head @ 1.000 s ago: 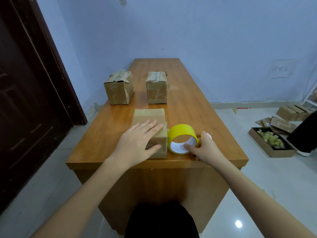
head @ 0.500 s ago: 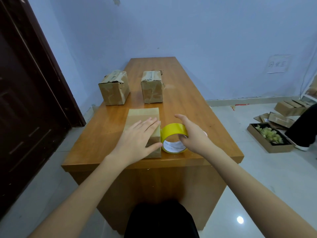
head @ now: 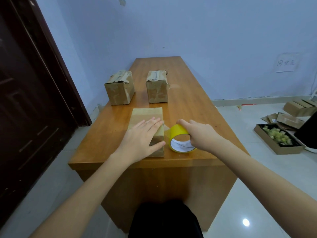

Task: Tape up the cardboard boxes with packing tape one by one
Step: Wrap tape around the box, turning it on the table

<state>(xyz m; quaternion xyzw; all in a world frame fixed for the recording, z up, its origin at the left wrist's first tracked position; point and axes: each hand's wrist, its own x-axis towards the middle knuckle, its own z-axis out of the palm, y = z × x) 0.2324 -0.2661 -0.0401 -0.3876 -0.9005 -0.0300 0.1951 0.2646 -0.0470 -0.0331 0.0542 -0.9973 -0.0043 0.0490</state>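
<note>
My left hand point(head: 142, 136) lies flat on the near box point(head: 147, 124), pinning it at the table point(head: 197, 107) edge. My right hand point(head: 199, 133) grips the tape roll point(head: 180, 140) just beside it, ready to pull a strip across. Two boxes point(head: 120, 90) wait farther back.

Plain back rm used for packing: bare blue wall point(head: 205, 31), dark door point(head: 25, 100), wood tabletop point(head: 188, 103), flattened cartons point(head: 283, 119) on tiled floor point(head: 248, 194).
</note>
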